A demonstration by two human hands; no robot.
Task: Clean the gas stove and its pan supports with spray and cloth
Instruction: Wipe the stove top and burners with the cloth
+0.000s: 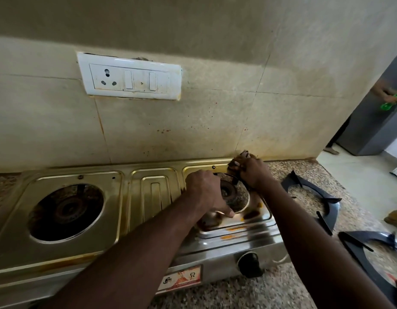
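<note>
Two-burner gas stove point(148, 197) on a speckled stone counter point(260, 291), seen from above and in front, against a tiled wall point(215, 121) that carries a white switchboard point(130, 76). Both pan supports are off the stove: one pan support point(316, 189) lies flat on the counter just right of the stove, and a second pan support point(358, 259) lies nearer the viewer, cut off by the right edge of the frame. The left burner point(67, 210) is fully exposed; the right burner point(227, 189) is partly covered by the two hands. The right hand point(252, 172) is at the rear right corner of the stove top, its fingers point(243, 156) curled round a dark cloth point(234, 167) that it presses on the metal. The left hand point(204, 192) rests on the stove top just left of the right burner, thumb pointing toward the front rim; whether its fingers are clenched or grasp anything cannot be told. Orange and brown stains point(233, 230) mark the front of the right-hand recess. A black knob point(249, 264) sits on the front panel. At far right, another person's hand point(382, 92) holds a green object point(393, 100) beside a grey refrigerator point(371, 130).
</note>
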